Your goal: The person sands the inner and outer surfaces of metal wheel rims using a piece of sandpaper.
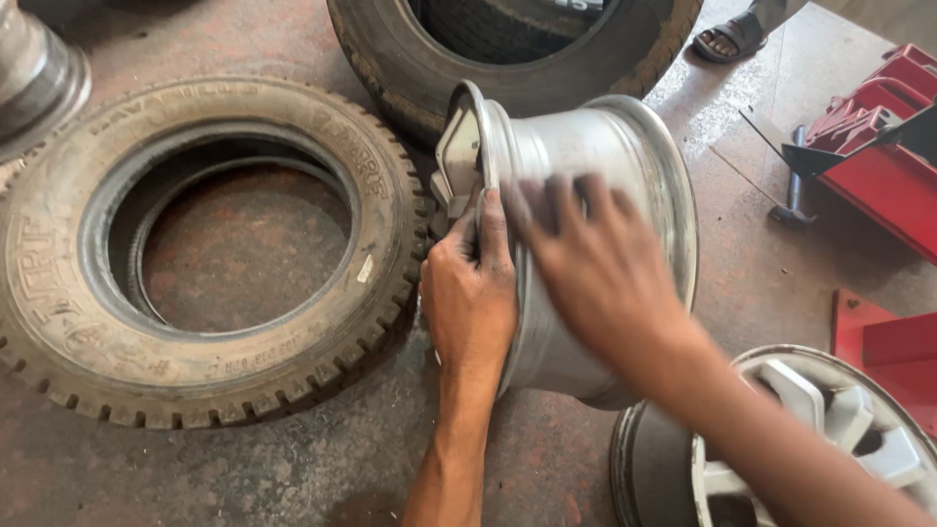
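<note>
I hold the bare rim (586, 244) upright on the floor: left hand (468, 293) fingers clamped on its edge, right hand (600, 263) spread flat, blurred, across the barrel. The tyre (195, 254) already lies off, left of my fingers.

Stained concrete floor (293, 468); flat tyre (195, 254) at left; bare silver rim (595, 244) on edge at centre; second tyre (517, 59) behind; spoked wheel (781, 439) lower right; hammer (795, 185) near red machine (878, 146).

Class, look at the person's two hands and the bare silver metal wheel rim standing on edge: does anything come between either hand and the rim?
Nothing visible does. The left hand grips the bare silver metal wheel rim at its near edge, and the blurred right hand lies directly on its barrel.
</note>
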